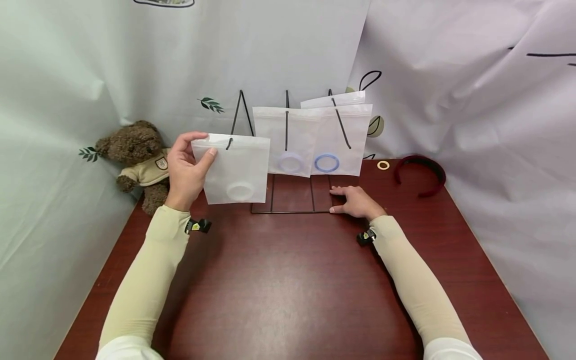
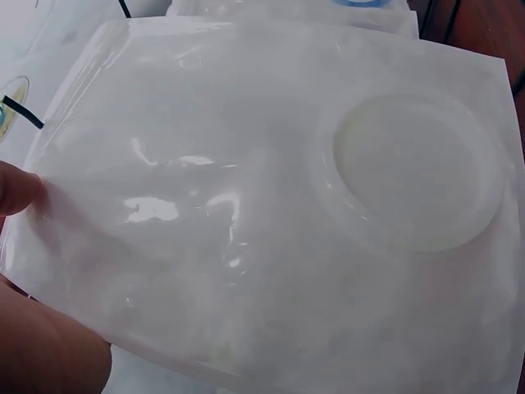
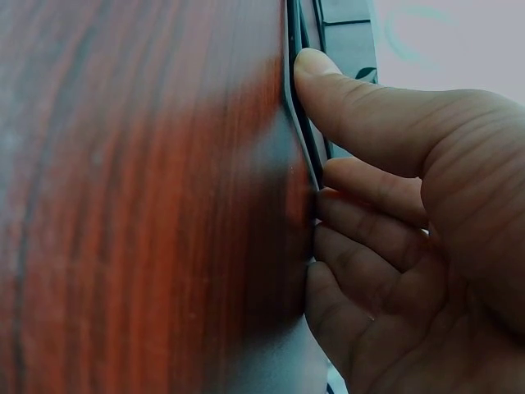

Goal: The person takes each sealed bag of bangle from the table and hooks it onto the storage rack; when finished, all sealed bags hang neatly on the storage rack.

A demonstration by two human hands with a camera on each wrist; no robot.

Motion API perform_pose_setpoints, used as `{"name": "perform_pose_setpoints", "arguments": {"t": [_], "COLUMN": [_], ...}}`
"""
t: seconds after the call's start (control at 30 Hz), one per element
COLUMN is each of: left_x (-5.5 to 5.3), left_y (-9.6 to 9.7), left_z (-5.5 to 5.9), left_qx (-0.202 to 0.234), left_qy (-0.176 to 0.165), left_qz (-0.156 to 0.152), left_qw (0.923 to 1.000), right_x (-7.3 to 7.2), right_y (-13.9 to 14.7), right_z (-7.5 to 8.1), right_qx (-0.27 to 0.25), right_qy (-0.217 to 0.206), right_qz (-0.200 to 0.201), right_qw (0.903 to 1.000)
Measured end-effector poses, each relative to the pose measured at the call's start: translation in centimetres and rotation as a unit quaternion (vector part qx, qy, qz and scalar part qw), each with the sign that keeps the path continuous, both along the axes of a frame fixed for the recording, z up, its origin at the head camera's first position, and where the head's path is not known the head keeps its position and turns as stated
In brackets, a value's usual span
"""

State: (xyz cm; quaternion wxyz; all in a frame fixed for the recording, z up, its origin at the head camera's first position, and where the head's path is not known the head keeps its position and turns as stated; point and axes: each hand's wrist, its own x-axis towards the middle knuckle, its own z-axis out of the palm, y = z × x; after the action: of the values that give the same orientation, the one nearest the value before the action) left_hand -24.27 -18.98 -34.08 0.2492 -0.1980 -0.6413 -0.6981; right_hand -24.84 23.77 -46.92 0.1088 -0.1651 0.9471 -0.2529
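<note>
My left hand (image 1: 186,170) pinches the upper left corner of a white zip bag (image 1: 236,170), thumb in front and fingers behind. A pale bangle (image 1: 240,191) shows through the bag's lower part. The tip of a black wire hook (image 1: 229,144) pokes through the hole near its top edge. My right hand (image 1: 355,201) touches the right front corner of the black wire rack (image 1: 292,212), thumb at the corner and fingers along the side. Two more bags hang in front on the rack: one with a lilac bangle (image 1: 290,163), one with a blue bangle (image 1: 326,163).
Another bag (image 1: 333,100) hangs behind the blue bangle's bag. A brown teddy bear (image 1: 141,155) sits at the left. A cream ring (image 1: 383,165) and a dark red headband (image 1: 420,175) lie at the back right of the table (image 1: 288,280). White cloth hangs around the table.
</note>
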Motion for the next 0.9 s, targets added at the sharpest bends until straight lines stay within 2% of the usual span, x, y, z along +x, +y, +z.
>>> {"name": "perform_pose_setpoints", "arguments": {"t": [0.37,0.9], "left_x": [-1.7,-5.2], "left_y": [0.6,1.4], "left_z": [0.3,0.1], "left_qx": [0.009,0.045], "left_qy": [-0.006,-0.01], "left_qz": [0.022,0.051], "left_qw": [0.9997,0.9976], "right_x": [0.0,0.1], "right_y": [0.1,0.1], "right_z": [0.1,0.1], "right_qx": [0.005,-0.005], "right_qy": [0.003,-0.009], "right_qz": [-0.001,-0.004], "right_qw": [1.0,0.9999]}}
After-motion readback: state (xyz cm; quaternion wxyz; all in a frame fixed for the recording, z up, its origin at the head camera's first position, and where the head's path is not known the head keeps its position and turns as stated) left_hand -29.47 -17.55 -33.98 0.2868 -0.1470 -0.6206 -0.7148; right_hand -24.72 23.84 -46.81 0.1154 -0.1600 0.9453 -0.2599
